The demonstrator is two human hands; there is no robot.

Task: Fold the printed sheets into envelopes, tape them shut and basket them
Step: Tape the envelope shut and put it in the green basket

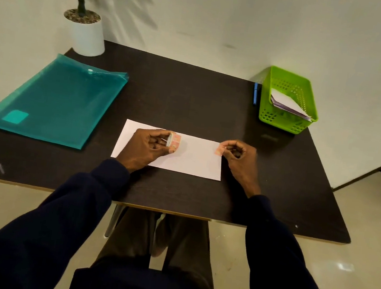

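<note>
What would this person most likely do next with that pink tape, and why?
Probably press the tape end down onto the folded white sheet. The left hand holds the tape roll, the right hand pinches the free end at the sheet's right edge, and I can't see any tape stuck on it yet. The green basket already holds finished ones.

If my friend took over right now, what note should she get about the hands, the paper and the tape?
Left hand: holds the roll of patterned tape over the folded sheet.
Right hand: pinches the pulled-out tape end at the sheet's right edge.
Green basket, back right: already holds folded papers.
Teal folder, left: closed.
Done: this sheet is folded.
Left: stick the tape down, put the envelope in the basket.
</note>
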